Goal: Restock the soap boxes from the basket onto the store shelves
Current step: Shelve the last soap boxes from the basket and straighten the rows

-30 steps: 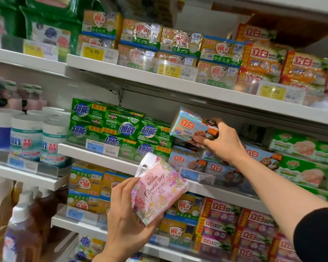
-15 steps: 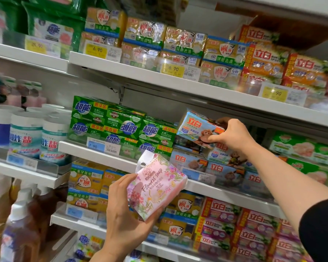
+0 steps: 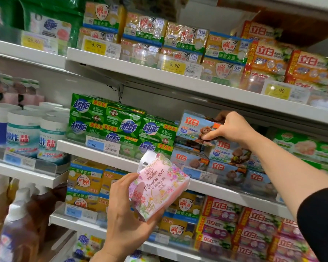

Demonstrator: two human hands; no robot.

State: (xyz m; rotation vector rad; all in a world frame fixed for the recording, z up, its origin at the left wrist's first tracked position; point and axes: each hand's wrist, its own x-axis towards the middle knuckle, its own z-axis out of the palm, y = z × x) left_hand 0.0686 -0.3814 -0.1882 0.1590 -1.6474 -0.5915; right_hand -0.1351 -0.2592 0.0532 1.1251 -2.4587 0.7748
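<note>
My right hand [image 3: 229, 127] grips a light blue soap box with a monkey picture [image 3: 194, 127] by its right end, holding it on top of the stack of matching blue boxes [image 3: 223, 163] on the middle shelf [image 3: 106, 156]. My left hand [image 3: 125, 220] holds a pink flowered soap pack marked "Flowers soap" [image 3: 157, 188] in front of the lower shelves, tilted, fingers wrapped round its lower left side. The basket is out of sight.
Green soap boxes [image 3: 119, 125] fill the middle shelf left of the blue stack. Yellow soap packs [image 3: 146, 38] and orange packs [image 3: 292, 65] sit on the upper shelf. White tubs [image 3: 25, 131] stand at left, bottles [image 3: 19, 227] at bottom left, pink-red packs [image 3: 254, 229] at lower right.
My right hand has carried the blue box slightly right and back over the blue stack. The pink pack in my left hand has shifted a little left and down.
</note>
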